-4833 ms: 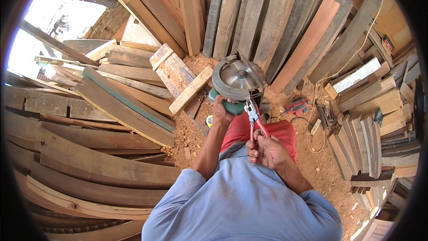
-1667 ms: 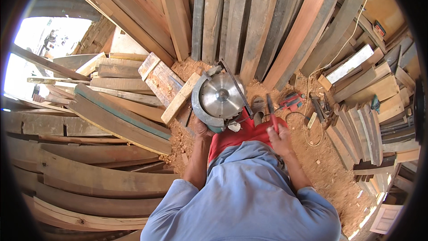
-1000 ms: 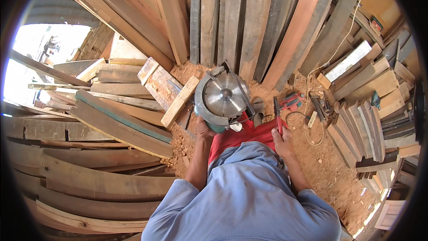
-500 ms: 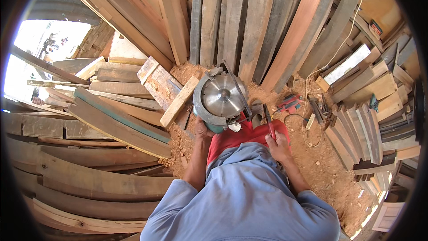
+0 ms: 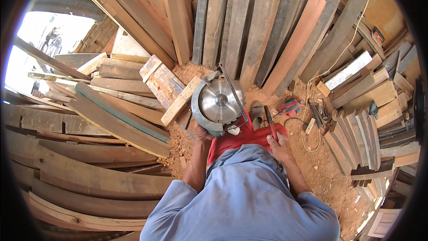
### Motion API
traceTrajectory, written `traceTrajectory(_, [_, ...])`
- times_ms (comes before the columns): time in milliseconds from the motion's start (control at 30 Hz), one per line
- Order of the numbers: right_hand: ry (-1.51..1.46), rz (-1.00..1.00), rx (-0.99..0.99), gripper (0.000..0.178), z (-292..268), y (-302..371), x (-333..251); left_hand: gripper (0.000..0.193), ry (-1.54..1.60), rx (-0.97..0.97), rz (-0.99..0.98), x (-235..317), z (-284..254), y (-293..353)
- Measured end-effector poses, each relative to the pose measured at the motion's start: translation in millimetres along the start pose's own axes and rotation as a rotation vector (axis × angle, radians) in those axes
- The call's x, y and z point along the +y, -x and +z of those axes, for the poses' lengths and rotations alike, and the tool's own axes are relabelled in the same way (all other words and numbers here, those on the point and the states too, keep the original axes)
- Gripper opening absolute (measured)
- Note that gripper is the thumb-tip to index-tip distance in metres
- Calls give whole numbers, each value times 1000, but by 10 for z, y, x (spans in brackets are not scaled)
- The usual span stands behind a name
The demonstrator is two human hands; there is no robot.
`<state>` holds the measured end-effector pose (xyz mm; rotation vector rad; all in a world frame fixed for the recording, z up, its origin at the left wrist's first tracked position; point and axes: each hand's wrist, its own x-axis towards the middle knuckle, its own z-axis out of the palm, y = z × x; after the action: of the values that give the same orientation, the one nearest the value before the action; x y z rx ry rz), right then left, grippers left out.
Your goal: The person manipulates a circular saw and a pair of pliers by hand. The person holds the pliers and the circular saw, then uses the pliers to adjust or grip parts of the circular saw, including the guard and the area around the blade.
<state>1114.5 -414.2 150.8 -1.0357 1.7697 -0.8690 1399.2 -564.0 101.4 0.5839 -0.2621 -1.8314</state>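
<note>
At frame centre, left hand (image 5: 203, 132) grips the circular saw (image 5: 218, 105) from below; right hand (image 5: 278, 142), closed round red-handled pliers (image 5: 269, 120), points them up-left, blade adjacent.

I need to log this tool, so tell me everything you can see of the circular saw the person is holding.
The circular saw is tipped on its side, so its shiny round metal blade faces the camera. A grey-green curved guard wraps the blade's left and lower rim, and a thin flat base plate runs along its right edge. The left hand grips it from below, over the red-clad lap. The right hand stays apart, holding red-handled pliers. Sawdust-covered ground and planks lie behind it.
</note>
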Motion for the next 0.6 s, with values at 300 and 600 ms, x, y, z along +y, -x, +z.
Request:
traceTrajectory(300, [-272, 95, 26, 15, -98, -9, -117, 54, 62, 36, 13, -2, 62, -46])
traceTrajectory(600, [-403, -190, -483, 18, -460, 315, -544, 50, 134, 118, 24, -8, 66, -257])
